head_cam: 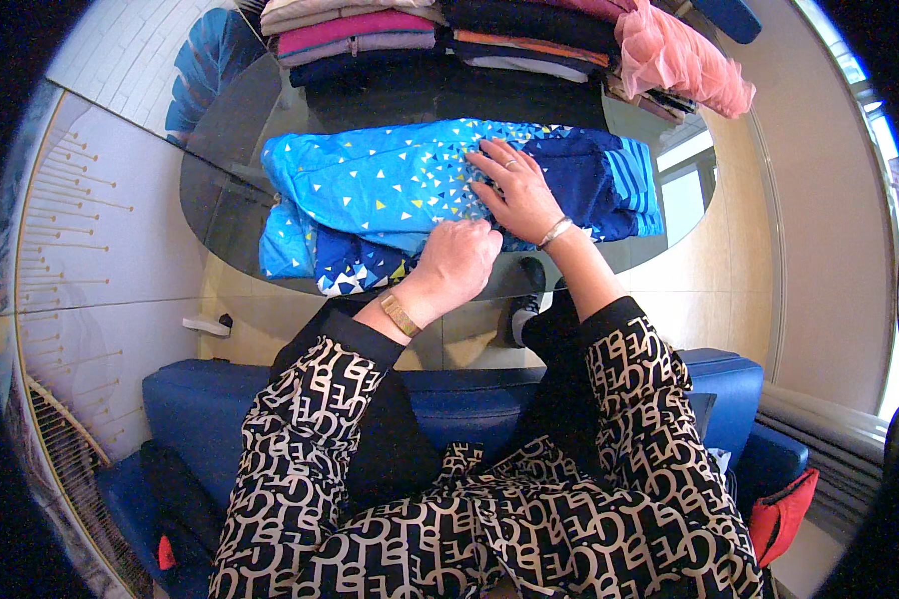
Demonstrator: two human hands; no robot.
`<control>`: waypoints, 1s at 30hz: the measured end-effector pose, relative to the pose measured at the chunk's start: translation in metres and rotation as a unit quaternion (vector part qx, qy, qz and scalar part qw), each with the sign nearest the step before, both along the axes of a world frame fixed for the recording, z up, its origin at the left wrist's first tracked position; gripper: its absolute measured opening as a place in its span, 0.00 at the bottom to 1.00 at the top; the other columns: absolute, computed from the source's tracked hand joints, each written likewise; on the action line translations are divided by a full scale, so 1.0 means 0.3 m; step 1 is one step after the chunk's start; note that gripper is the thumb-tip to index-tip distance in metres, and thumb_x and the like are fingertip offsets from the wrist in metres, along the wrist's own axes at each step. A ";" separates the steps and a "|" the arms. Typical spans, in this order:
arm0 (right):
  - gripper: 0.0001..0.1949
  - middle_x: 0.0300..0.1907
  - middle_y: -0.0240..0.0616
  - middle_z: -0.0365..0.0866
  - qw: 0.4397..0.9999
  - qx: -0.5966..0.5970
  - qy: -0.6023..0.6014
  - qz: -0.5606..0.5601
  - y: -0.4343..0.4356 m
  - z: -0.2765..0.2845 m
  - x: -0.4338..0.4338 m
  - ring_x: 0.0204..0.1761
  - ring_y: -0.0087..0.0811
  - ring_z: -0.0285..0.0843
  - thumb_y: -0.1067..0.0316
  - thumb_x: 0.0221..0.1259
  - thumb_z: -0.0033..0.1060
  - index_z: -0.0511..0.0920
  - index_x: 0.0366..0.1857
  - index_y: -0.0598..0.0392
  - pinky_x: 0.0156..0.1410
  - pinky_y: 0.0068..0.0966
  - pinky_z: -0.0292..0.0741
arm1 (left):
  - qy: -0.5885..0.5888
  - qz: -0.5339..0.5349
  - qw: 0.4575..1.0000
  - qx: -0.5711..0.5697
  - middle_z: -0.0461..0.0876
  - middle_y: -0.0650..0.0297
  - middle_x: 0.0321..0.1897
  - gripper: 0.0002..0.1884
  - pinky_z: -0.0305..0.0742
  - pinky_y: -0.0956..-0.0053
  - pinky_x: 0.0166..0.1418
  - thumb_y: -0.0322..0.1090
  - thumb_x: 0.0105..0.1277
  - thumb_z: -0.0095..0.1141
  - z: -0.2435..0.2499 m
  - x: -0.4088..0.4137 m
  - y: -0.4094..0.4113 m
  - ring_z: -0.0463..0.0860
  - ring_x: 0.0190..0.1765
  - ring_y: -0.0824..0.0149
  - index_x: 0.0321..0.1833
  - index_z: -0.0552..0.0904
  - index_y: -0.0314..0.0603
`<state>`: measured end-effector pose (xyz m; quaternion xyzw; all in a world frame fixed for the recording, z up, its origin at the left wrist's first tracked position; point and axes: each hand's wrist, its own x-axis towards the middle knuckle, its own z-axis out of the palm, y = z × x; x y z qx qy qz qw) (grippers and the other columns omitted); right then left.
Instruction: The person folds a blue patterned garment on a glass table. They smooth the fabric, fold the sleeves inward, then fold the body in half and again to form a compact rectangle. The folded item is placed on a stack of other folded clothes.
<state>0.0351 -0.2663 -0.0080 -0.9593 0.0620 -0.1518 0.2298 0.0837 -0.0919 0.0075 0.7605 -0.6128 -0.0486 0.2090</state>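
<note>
A bright-blue and navy garment (389, 180) with a scatter of small triangles lies folded on the round dark glass table (225, 217). Striped blue fabric shows at its right end, and a lower layer sticks out at the near left. My left hand (461, 258) is curled at the garment's near edge, knuckles up. Its fingertips are hidden, so whether they pinch the cloth is unclear. Flat on top of the garment, right of its middle, rests my right hand (517, 187), with its fingers spread and nothing held.
Folded clothes stand in two stacks, left (356, 37) and right (532, 45), at the table's far side. A pink tulle piece (682, 60) hangs over the right end. Behind the table's near edge is a blue seat (464, 397); a red cushion (783, 517) lies at lower right.
</note>
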 end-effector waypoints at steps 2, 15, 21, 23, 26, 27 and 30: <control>0.22 0.73 0.47 0.71 1.000 -0.001 0.016 -0.006 0.000 0.000 0.000 0.78 0.49 0.63 0.57 0.71 0.60 0.78 0.67 0.47 0.81 0.48 0.57 | 0.029 -0.013 0.999 0.025 0.81 0.56 0.35 0.05 0.78 0.55 0.45 0.30 0.54 0.62 0.012 0.003 0.003 0.84 0.43 0.51 0.33 0.81 0.42; 0.22 0.70 0.45 0.75 0.998 -0.039 -0.020 -0.041 0.032 -0.031 0.013 0.76 0.48 0.65 0.51 0.72 0.56 0.78 0.66 0.44 0.80 0.52 0.57 | -0.078 0.170 0.982 0.038 0.64 0.50 0.78 0.39 0.46 0.39 0.82 0.55 0.67 0.63 -0.018 0.158 0.022 0.56 0.82 0.44 0.75 0.70 0.37; 0.22 0.71 0.39 0.75 0.987 -0.121 -0.013 -0.104 0.066 -0.035 0.009 0.79 0.50 0.58 0.46 0.73 0.54 0.79 0.65 0.40 0.79 0.63 0.48 | -0.096 0.170 0.981 0.020 0.62 0.53 0.80 0.40 0.44 0.33 0.80 0.59 0.67 0.61 -0.041 0.162 0.027 0.54 0.83 0.45 0.76 0.70 0.43; 0.22 0.72 0.37 0.73 0.982 -0.145 -0.004 -0.121 0.050 -0.031 -0.004 0.81 0.50 0.54 0.48 0.74 0.53 0.77 0.68 0.38 0.81 0.61 0.45 | -0.096 0.167 0.981 0.009 0.61 0.54 0.81 0.40 0.44 0.31 0.79 0.60 0.68 0.60 -0.038 0.166 0.034 0.54 0.83 0.44 0.77 0.70 0.45; 0.22 0.70 0.40 0.75 0.965 -0.183 -0.001 -0.190 -0.017 -0.027 -0.025 0.80 0.53 0.54 0.46 0.72 0.53 0.80 0.64 0.41 0.79 0.64 0.45 | -0.094 0.164 0.982 0.011 0.60 0.55 0.81 0.40 0.44 0.29 0.78 0.62 0.68 0.59 -0.036 0.173 0.039 0.53 0.83 0.44 0.77 0.70 0.46; 0.22 0.70 0.41 0.75 0.955 -0.188 0.017 -0.229 -0.047 -0.027 -0.033 0.80 0.55 0.54 0.46 0.71 0.53 0.81 0.63 0.42 0.79 0.65 0.46 | -0.092 0.164 0.982 0.024 0.60 0.55 0.81 0.40 0.44 0.29 0.78 0.63 0.68 0.59 -0.037 0.175 0.040 0.52 0.83 0.44 0.77 0.70 0.47; 0.25 0.69 0.46 0.76 0.929 -0.219 0.014 -0.299 -0.128 -0.039 -0.053 0.81 0.57 0.52 0.44 0.71 0.52 0.81 0.63 0.46 0.80 0.65 0.43 | -0.092 0.165 0.982 0.015 0.60 0.55 0.81 0.40 0.44 0.29 0.78 0.63 0.67 0.59 -0.044 0.176 0.041 0.52 0.83 0.43 0.77 0.70 0.47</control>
